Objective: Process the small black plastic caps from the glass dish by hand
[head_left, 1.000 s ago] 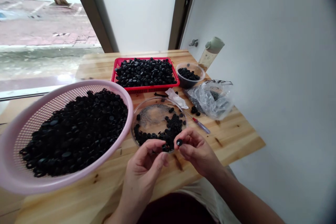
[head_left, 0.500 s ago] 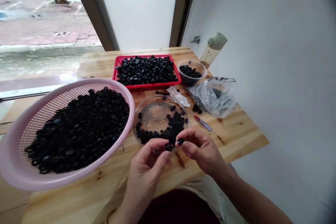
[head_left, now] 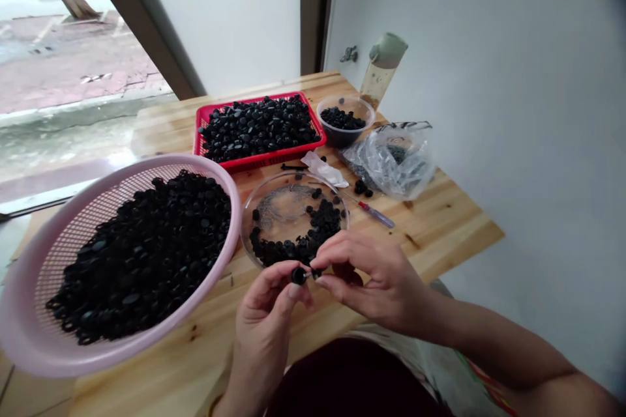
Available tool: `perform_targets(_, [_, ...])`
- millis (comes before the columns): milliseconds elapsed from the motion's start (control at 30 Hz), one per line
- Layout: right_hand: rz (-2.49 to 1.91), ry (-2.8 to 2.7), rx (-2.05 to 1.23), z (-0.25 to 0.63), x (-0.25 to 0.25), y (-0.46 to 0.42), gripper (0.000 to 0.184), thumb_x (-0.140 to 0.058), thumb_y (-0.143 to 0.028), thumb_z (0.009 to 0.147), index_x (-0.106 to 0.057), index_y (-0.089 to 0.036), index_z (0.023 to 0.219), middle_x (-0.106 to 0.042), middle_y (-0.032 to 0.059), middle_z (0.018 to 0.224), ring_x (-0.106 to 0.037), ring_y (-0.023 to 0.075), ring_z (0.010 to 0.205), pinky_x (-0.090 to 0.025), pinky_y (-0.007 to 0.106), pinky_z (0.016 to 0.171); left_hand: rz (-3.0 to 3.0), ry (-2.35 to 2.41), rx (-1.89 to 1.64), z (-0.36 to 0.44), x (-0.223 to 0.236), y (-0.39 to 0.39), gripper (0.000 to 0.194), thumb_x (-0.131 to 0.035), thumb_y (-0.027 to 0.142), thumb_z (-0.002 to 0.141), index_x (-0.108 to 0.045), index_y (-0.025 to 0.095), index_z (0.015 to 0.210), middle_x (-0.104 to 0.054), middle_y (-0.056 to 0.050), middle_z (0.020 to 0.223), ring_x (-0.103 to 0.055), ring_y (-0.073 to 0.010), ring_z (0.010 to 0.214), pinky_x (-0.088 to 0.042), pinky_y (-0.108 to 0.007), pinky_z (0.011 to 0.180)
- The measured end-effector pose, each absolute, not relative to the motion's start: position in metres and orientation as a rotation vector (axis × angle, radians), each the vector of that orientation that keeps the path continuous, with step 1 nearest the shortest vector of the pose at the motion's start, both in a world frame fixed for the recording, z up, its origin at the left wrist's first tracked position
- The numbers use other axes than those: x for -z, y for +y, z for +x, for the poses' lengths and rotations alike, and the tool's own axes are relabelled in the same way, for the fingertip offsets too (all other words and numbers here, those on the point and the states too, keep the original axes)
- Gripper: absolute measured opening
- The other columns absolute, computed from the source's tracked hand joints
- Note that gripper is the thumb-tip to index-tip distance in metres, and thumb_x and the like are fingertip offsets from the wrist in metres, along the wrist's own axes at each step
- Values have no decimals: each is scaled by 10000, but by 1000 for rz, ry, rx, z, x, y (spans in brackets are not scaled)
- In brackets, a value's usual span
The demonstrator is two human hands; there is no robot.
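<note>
My left hand [head_left: 267, 316] pinches a black round plastic piece [head_left: 298, 275] between thumb and fingertips. Facing it, my right hand [head_left: 379, 280] grips a smaller black plastic piece [head_left: 316, 272], partly hidden by its fingers. A thin metal spring [head_left: 308, 275] bridges the gap between these two pieces. Just beyond my hands lies a clear round dish [head_left: 276, 229]. Small black parts [head_left: 327, 218] line its near and right sides, and a loose heap of fine springs [head_left: 283, 199] sits in it.
Left stands a large pink basket [head_left: 236, 208] of black parts. Behind the dish are a red basket [head_left: 274, 158] and a clear bowl [head_left: 345, 137], both holding black pieces. A plastic bag [head_left: 405, 172], screwdriver [head_left: 376, 214], white tissue [head_left: 325, 169] and bottle [head_left: 384, 68] are to the right.
The pieces, apart before, are now joined by the spring between them. My right hand has moved left toward my left hand, and the head view has shifted slightly.
</note>
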State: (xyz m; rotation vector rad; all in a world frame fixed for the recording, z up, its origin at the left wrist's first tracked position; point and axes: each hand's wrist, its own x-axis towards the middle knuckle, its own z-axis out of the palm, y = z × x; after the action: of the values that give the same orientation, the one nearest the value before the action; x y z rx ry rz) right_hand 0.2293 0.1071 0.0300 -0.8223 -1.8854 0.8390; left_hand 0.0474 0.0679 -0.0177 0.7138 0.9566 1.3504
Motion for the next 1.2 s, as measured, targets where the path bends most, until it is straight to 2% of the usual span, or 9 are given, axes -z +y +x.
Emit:
perform_targets(100, [-829,-1925,-844,228,-29,107,93,-683,-101,928,-721,-110,1013,-718,81,902,-612,94,653,-510,188,599,788,975,-1351,45,22,65,188,-855,272,836,-833,288,1022,-776,10,783,-701,-81,646,-590,-156,685])
perform_targets(367, [-836,-2002,-799,227,-27,105,84,-655,-135,958,-701,-140,1028,-723,77,903,-625,116,697,-513,209,605,1047,1019,-1385,43,21,63,208,-780,203,899,-822,330,1058,-765,9,989,-717,-77,708,-605,-152,708])
perform_targets(700, [-738,-2052,-825,227,-31,105,122,-650,-100,982,-733,-77,1067,-725,112,957,-674,138,860,-560,202,785,1228,1053,-1389,37,11,64,211,-749,140,897,-817,281,1039,-740,-18,991,-727,-106,796,-610,-157,718])
perform_targets(867, [-738,-2045,-817,227,-31,106,115,-640,-129,994,-725,-123,1071,-725,92,951,-685,141,844,-583,221,771,1168,1035,-1413,38,11,64,198,-751,148,900,-820,277,1033,-749,-25,988,-726,-111,763,-614,-174,698])
perform_targets(1067, [-740,-2053,-833,227,-32,105,118,-640,-136,996,-719,-150,1083,-731,87,955,-695,146,847,-591,230,757,1128,1077,-1403,37,10,63,154,-787,176,876,-832,265,993,-764,-48,989,-738,-151,848,-612,-190,727])
perform_targets(1200, [-768,-2027,-831,226,-30,105,104,-658,-141,985,-713,-147,1073,-736,91,946,-703,152,841,-587,241,739,1021,1033,-1385,38,14,61,133,-802,215,871,-835,258,992,-772,-51,981,-732,-146,784,-617,-216,724])
